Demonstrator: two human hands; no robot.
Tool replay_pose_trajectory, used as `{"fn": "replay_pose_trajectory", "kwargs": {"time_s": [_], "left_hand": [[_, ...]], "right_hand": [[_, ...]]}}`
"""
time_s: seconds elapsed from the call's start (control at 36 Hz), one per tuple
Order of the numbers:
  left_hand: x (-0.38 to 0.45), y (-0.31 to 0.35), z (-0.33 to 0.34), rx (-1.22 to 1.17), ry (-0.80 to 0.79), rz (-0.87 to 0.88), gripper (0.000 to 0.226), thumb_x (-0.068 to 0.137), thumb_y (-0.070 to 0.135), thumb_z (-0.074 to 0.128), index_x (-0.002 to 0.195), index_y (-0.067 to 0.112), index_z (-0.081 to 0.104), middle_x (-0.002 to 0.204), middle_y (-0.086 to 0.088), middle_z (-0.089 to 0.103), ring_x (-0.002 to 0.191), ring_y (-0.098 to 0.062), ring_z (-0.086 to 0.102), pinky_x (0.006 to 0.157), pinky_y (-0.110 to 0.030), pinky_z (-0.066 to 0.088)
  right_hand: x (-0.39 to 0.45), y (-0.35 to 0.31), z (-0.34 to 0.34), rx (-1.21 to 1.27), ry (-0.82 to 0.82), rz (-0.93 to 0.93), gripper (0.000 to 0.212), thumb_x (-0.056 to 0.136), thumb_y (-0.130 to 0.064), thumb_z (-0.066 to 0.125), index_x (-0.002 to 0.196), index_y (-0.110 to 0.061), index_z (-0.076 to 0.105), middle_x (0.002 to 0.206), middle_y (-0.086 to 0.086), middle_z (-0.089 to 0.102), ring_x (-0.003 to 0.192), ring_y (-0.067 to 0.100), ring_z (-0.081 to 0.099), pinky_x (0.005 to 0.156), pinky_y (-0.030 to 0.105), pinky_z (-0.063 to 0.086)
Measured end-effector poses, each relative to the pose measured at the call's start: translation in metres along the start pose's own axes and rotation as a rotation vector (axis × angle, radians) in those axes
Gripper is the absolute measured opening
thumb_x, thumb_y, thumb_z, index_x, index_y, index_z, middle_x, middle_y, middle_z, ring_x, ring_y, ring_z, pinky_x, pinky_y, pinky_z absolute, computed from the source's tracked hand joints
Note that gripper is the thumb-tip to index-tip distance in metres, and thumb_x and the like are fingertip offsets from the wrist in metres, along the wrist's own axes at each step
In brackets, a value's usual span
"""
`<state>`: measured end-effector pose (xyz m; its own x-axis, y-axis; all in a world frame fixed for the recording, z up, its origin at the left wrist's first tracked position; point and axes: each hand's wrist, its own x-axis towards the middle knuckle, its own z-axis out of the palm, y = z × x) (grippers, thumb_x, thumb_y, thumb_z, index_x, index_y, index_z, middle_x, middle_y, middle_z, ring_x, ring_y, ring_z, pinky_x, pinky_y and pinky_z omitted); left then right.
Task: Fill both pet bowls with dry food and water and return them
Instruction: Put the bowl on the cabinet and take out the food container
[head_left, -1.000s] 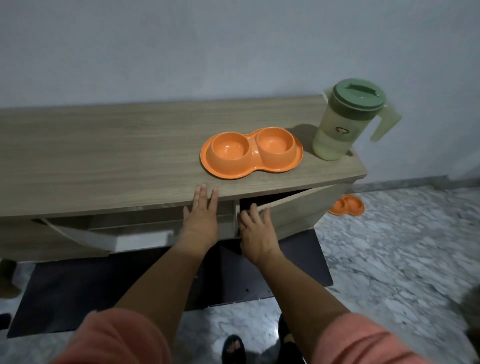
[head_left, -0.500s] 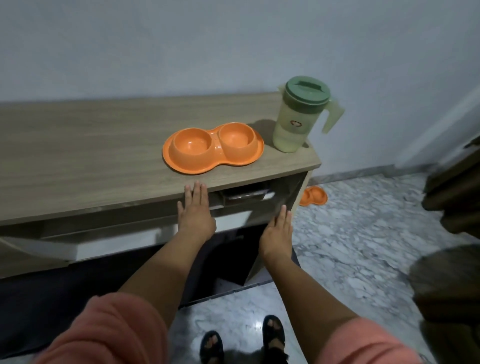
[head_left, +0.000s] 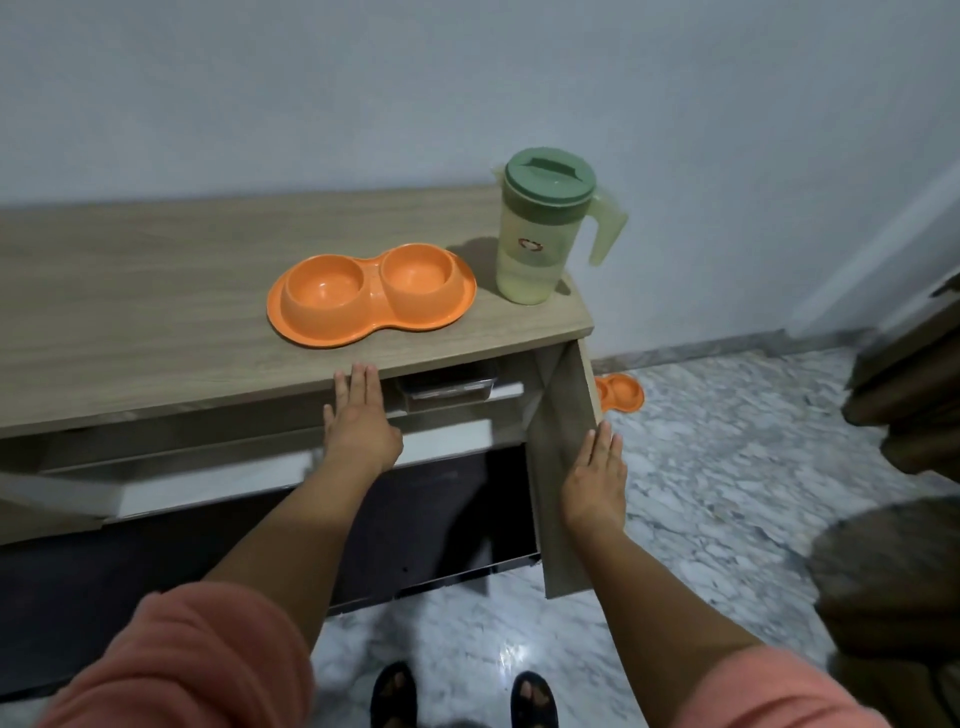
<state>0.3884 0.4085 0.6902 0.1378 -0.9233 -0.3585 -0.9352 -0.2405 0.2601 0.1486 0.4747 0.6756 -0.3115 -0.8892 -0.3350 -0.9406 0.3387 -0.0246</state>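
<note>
- While the cabinet (head_left: 156, 322) stands against the wall, its left door (head_left: 171, 483) hangs ajar at the far left.
- The left hand (head_left: 361, 426) lies flat, fingers straight and together, its tips touching the front edge of the top — it grips nothing.
- On the top, just behind that hand, sits an orange double bowl (head_left: 371, 300); both cups look empty.
- Under the top, right of the left hand, a clear tub (head_left: 447, 389) shows on a shelf; its contents are too dark to tell.
- Right of the bowl, near the corner, stands a jug (head_left: 540, 228) with a green lid, its handle pointing right.
- The right door (head_left: 558, 467) is swung wide open.
- The right hand (head_left: 597, 475) rests flat on this door's outer face, fingers straight — holding nothing.
- A second bowl (head_left: 621, 392), also orange, lies on the marble floor (head_left: 727, 441) behind the door, by the wall.
</note>
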Motion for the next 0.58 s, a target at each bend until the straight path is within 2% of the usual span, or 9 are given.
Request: {"fn": "replay_pose_trajectory", "kwargs": {"time_s": [0.17, 0.33, 0.42, 0.53, 0.58], "left_hand": [[0.001, 0.009, 0.0, 0.037, 0.012, -0.064, 0.085, 0.096, 0.019, 0.048, 0.154, 0.014, -0.013, 0.16, -0.001, -0.021, 0.149, -0.022, -0.018, 0.121, -0.046, 0.004], [-0.005, 0.019, 0.002, 0.046, 0.049, -0.11, 0.086, 0.095, 0.022, 0.052, 0.155, 0.015, -0.009, 0.162, -0.001, -0.017, 0.149, -0.022, -0.016, 0.121, -0.047, 0.005], [-0.013, 0.028, 0.01, -0.004, 0.076, -0.134, 0.084, 0.094, 0.021, 0.052, 0.155, 0.015, -0.006, 0.162, 0.0, -0.015, 0.149, -0.023, -0.014, 0.121, -0.047, 0.006], [-0.024, 0.038, 0.022, -0.055, 0.072, -0.145, 0.081, 0.095, 0.022, 0.05, 0.155, 0.014, -0.003, 0.163, -0.001, -0.012, 0.15, -0.023, -0.013, 0.121, -0.045, 0.006], [-0.027, 0.04, 0.026, -0.072, 0.072, -0.139, 0.081, 0.095, 0.024, 0.051, 0.155, 0.014, -0.002, 0.163, -0.001, -0.011, 0.15, -0.022, -0.012, 0.121, -0.045, 0.006]], "right_hand": [[0.013, 0.04, 0.0, -0.059, 0.014, -0.077, 0.066, 0.094, 0.008, 0.022, 0.149, -0.001, -0.014, 0.156, 0.013, -0.025, 0.146, 0.03, -0.02, 0.121, 0.041, -0.001], [0.026, 0.071, -0.005, -0.057, 0.007, -0.155, 0.069, 0.093, 0.005, 0.027, 0.15, -0.003, -0.012, 0.157, 0.012, -0.024, 0.146, 0.029, -0.019, 0.12, 0.04, -0.001], [0.031, 0.079, -0.008, -0.034, -0.006, -0.165, 0.07, 0.094, -0.002, 0.032, 0.15, -0.002, -0.01, 0.158, 0.013, -0.021, 0.147, 0.029, -0.018, 0.121, 0.04, -0.002], [0.029, 0.074, -0.016, 0.019, 0.043, -0.18, 0.077, 0.097, -0.03, 0.042, 0.151, -0.001, -0.005, 0.16, 0.014, -0.013, 0.148, 0.029, -0.013, 0.12, 0.039, -0.002], [0.027, 0.066, -0.019, 0.063, 0.083, -0.221, 0.079, 0.096, -0.035, 0.042, 0.152, -0.001, -0.002, 0.16, 0.014, -0.009, 0.148, 0.027, -0.011, 0.12, 0.037, -0.002]]}}
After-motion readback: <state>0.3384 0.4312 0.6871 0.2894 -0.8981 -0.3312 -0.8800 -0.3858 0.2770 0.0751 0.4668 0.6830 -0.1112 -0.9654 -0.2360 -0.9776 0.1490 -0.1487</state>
